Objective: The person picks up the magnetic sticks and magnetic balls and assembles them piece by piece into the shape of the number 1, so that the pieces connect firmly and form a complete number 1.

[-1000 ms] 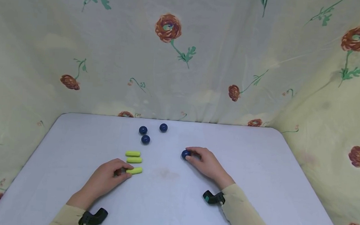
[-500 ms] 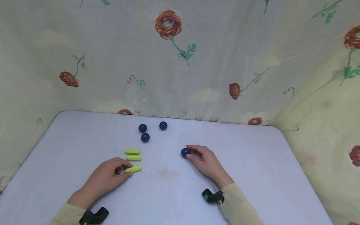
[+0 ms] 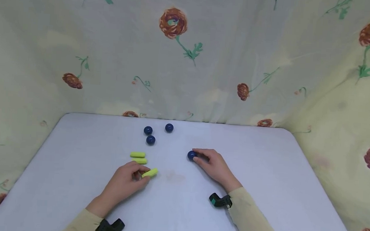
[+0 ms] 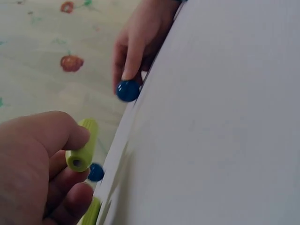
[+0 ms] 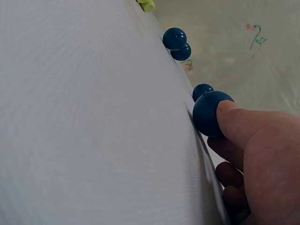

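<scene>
Left hand pinches a yellow-green stick, with a hole in one end, between thumb and fingers, while the right hand grips a dark blue ball at about 2 o'clock from that stick, over a white table. Measured from the held stick, two matching sticks lie side by side toward 11 o'clock, and three more blue balls sit around 12 o'clock, two of them close together.

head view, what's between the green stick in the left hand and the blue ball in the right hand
In the head view, only bare white table shows between the green stick and the held blue ball.
</scene>
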